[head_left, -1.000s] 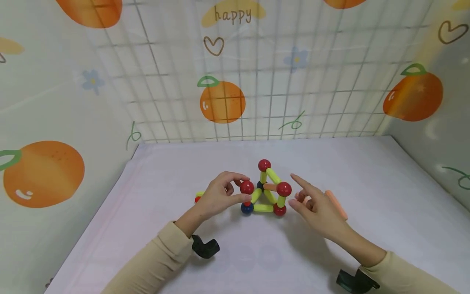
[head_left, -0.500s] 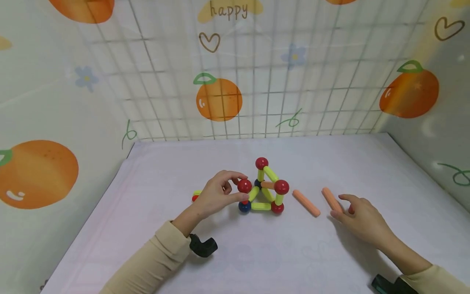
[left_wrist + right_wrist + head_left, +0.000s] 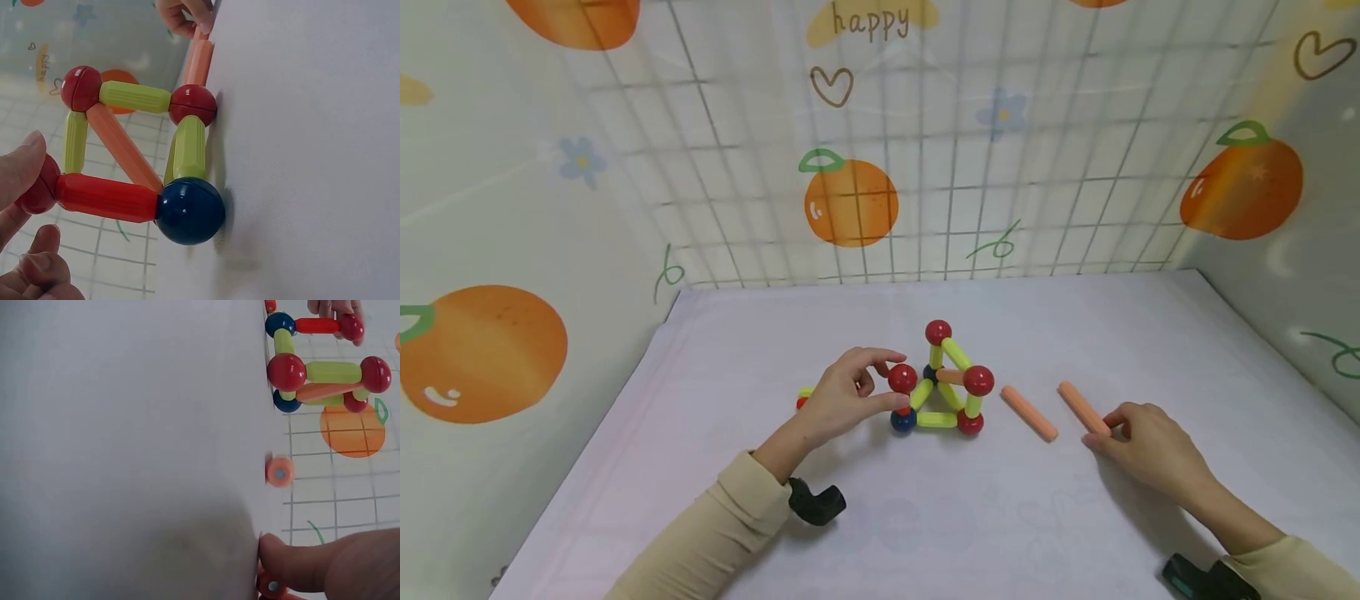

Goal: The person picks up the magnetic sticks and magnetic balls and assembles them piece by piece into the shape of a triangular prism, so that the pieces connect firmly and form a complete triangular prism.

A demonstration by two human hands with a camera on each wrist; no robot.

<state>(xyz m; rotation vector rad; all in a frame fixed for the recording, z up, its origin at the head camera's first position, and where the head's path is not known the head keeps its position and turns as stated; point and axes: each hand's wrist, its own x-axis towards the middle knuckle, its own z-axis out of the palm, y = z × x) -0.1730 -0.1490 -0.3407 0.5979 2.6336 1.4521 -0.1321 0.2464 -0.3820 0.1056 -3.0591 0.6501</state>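
Note:
A magnetic stick-and-ball frame stands on the table, with yellow-green rods (image 3: 937, 420), red balls and blue balls. My left hand (image 3: 846, 396) pinches the red ball (image 3: 902, 378) at its left upper corner. Below that ball, a red rod (image 3: 109, 198) runs down to a blue ball (image 3: 190, 210). An orange rod (image 3: 123, 145) slants across inside the frame. Off to the right, my right hand (image 3: 1153, 450) pinches the near end of a loose orange rod (image 3: 1081, 407) lying on the table. A second loose orange rod (image 3: 1028, 413) lies between that hand and the frame.
Red and yellow-green pieces (image 3: 803, 397) peek out behind the left hand, mostly hidden. A printed curtain (image 3: 925, 208) with oranges and a grid closes off the back of the white table (image 3: 925, 533). Black wrist mounts (image 3: 817, 505) sit under both sleeves.
My right hand has moved from beside the frame rightward to the farther orange rod, and its fingers have closed on the near end. The left hand stays at the red ball.

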